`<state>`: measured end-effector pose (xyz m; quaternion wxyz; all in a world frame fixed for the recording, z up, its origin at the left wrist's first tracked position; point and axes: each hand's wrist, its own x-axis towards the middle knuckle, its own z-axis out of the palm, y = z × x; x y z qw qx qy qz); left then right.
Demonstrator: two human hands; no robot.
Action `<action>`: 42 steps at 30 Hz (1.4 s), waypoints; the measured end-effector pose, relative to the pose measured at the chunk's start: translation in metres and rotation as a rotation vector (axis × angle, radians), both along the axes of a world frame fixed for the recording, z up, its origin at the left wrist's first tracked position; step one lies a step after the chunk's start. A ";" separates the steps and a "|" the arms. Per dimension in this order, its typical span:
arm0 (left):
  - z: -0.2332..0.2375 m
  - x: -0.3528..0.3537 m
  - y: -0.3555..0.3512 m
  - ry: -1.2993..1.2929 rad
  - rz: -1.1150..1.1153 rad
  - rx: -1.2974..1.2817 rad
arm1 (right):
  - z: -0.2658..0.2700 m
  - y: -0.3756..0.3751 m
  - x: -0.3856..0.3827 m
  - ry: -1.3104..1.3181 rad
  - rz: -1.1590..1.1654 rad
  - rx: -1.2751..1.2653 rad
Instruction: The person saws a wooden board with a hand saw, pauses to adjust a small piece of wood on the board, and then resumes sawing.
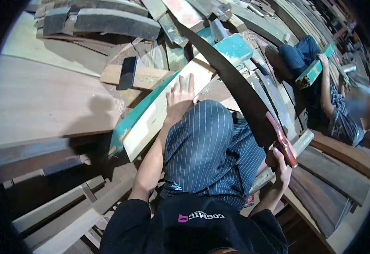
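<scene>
In the head view my right hand (281, 167) is wrapped round the red handle of a hand saw (236, 84). Its long dark blade slants up to the left, with the teeth along the lower left edge. My left hand (180, 95) lies with fingers spread on a pale wooden plank (144, 133). A teal-painted side (130, 120) runs along that plank. The saw blade overlaps the plank's upper end in this view, where a teal-painted piece of wood (234, 47) lies. My bent knee (204, 112), in pinstriped trousers, is right beside the plank.
A dark phone (128, 73) rests on a short board (149, 77) past the plank. Wide plywood sheets (45, 97) lie to the left. Stacked timber (117, 23) surrounds me. At the right another person (348, 110) sits holding a teal block (309, 75).
</scene>
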<state>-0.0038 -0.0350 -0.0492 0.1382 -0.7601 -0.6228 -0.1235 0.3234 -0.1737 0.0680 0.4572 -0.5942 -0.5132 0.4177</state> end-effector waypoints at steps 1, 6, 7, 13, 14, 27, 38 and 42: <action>0.006 0.000 0.000 -0.044 0.038 -0.154 | 0.004 0.000 -0.006 0.018 -0.003 -0.018; 0.000 -0.010 0.009 -0.321 0.189 -0.230 | -0.002 -0.003 -0.011 0.055 -0.037 -0.008; -0.001 -0.012 0.015 -0.358 0.221 -0.303 | -0.003 -0.002 -0.009 0.053 -0.023 0.009; -0.006 -0.017 0.017 -0.438 0.130 -0.373 | -0.012 -0.008 -0.008 0.030 -0.107 0.074; -0.006 -0.017 0.018 -0.427 0.118 -0.375 | -0.013 -0.010 -0.003 -0.038 -0.095 0.073; 0.008 -0.007 0.005 -0.243 -0.010 -0.400 | 0.070 -0.022 -0.017 -0.357 0.085 -0.073; 0.037 -0.010 0.010 -0.198 -0.117 -0.407 | 0.067 -0.017 -0.010 -0.501 0.063 0.029; 0.057 -0.029 0.010 -0.447 -0.188 -0.477 | 0.072 -0.019 -0.006 -0.467 -0.002 0.159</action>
